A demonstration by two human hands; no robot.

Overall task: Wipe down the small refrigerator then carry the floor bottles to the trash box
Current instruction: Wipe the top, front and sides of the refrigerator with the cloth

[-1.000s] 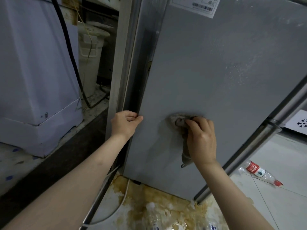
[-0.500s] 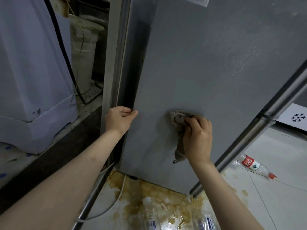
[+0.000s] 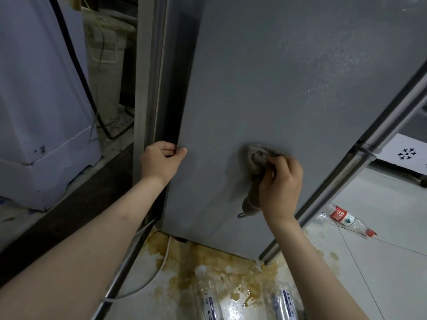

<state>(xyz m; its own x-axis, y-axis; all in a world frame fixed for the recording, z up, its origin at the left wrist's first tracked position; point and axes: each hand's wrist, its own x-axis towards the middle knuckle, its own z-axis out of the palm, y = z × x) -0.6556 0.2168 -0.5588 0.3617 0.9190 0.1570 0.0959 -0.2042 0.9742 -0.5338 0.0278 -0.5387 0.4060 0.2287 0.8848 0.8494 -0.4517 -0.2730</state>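
Head view: fridge wipe underway, bottles untouched.
Right hand (image 3: 280,184) grips rag (image 3: 255,158) on refrigerator (image 3: 288,88); left hand (image 3: 159,161) grasps its 9 o'clock edge; red-label bottle (image 3: 346,219) at 4 o'clock.

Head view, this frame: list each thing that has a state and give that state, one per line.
Left hand: grips the rear edge of the refrigerator side panel.
Right hand: fingers curled round the cloth, pressing it to the panel.
Cloth: bunched, its tail hanging down.
Refrigerator side panel: smeared and speckled.
Red-label bottle: lying on the floor tiles.
Two clear bottles: lying on the stained floor.
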